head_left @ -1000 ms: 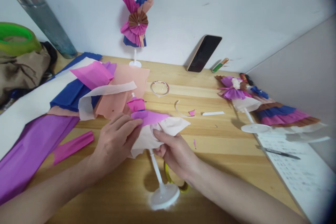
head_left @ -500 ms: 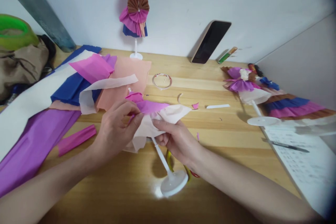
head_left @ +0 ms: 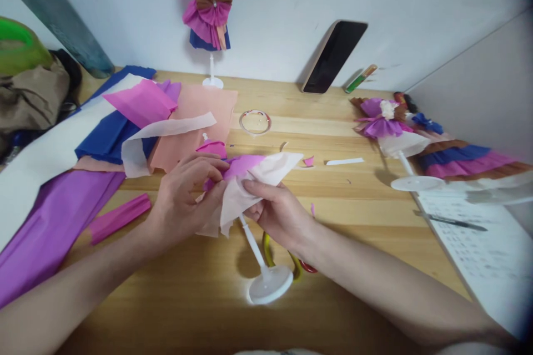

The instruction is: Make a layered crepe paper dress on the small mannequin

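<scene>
A small white mannequin stand (head_left: 266,283) lies tilted over the wooden desk (head_left: 353,233), dressed in a pink bodice (head_left: 212,148), a purple paper layer (head_left: 241,165) and a cream paper skirt (head_left: 250,191). My left hand (head_left: 183,199) is closed, its fingertips pinching the purple and cream paper at the waist. On the other side my right hand (head_left: 277,213) is closed on the cream skirt, thumb pressed on top. Yellow-handled scissors (head_left: 291,263) lie partly hidden under my right forearm.
Sheets of purple, blue, pink, peach and white crepe paper (head_left: 83,144) cover the left of the desk. A finished paper dress (head_left: 210,5) stands at the wall, another (head_left: 387,127) lies at right. A phone (head_left: 333,55) leans on the wall; a tape ring (head_left: 255,122), pen (head_left: 449,223) and printed sheet (head_left: 478,255) lie nearby.
Both hands have gathered the cream skirt tighter around the stand and lifted it slightly. The left fingers went from lying flat on the paper to pinching it. The camera tilted down a little.
</scene>
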Motion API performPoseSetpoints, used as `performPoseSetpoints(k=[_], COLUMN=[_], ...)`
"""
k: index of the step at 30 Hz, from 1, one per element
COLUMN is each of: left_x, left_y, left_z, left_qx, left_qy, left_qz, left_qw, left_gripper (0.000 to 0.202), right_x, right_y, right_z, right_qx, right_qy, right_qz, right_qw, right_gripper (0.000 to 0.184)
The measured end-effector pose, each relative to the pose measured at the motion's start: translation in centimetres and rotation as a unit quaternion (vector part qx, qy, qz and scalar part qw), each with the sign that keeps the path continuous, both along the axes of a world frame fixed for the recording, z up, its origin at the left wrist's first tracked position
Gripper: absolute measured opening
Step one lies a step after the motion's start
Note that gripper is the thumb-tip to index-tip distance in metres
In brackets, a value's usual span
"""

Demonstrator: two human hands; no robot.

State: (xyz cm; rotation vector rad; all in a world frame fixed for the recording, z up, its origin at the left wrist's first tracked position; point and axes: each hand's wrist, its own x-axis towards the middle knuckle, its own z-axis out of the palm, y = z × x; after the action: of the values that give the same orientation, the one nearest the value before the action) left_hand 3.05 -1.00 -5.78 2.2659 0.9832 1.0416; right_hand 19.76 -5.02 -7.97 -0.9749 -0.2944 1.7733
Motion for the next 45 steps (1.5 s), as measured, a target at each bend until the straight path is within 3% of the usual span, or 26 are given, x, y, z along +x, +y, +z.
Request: performPoseSetpoints(k=[6, 11, 20, 26, 33, 42, 45], left_x=[-0.5, -1.1, -1.1, -1.0, -0.8, -0.7, -0.9], left_y=[0.1, -0.2, -0.3, -0.4, -0.6, -0.4, -0.4], left_z=[-0.9, -1.7, -1.7, -1.5, -0.9, -1.5, -1.3], left_qx=[0.254, 0.339, 0.317, 0.227, 0.180, 0.240, 0.224], left_qy=[0.035, 0.084, 0.067, 0.010, -0.023, 0.021, 0.017], left_qz=[-0.055, -0.095, -0.097, -0.068, -0.054, -0.120, -0.122], left_qw=[0.965, 0.932, 0.941, 0.972, 0.982, 0.963, 0.967], left_gripper=[0.014, 0.008, 0.011, 0.017, 0.018, 0.018, 0.018], right_x=[-0.1, -0.4, -0.8, -0.7, -0.5, -0.6, -0.6], right_y=[-0.1, -0.1, -0.1, 0.0, 0.0, 0.3, 0.2], right_z=[0.4, 0.6, 0.9, 0.8, 0.7, 0.7, 0.7], right_qx=[0.017, -0.015, -0.024, -0.041, -0.035, -0.065, -0.065], right_qy=[-0.005, -0.020, -0.065, -0.104, -0.108, -0.046, -0.051], right_qz=[-0.003, -0.018, -0.020, -0.014, -0.002, -0.016, -0.016], right_qw=[1.000, 1.000, 0.997, 0.994, 0.994, 0.997, 0.996], right_gripper=[0.027, 0.033, 0.036, 0.036, 0.033, 0.044, 0.046])
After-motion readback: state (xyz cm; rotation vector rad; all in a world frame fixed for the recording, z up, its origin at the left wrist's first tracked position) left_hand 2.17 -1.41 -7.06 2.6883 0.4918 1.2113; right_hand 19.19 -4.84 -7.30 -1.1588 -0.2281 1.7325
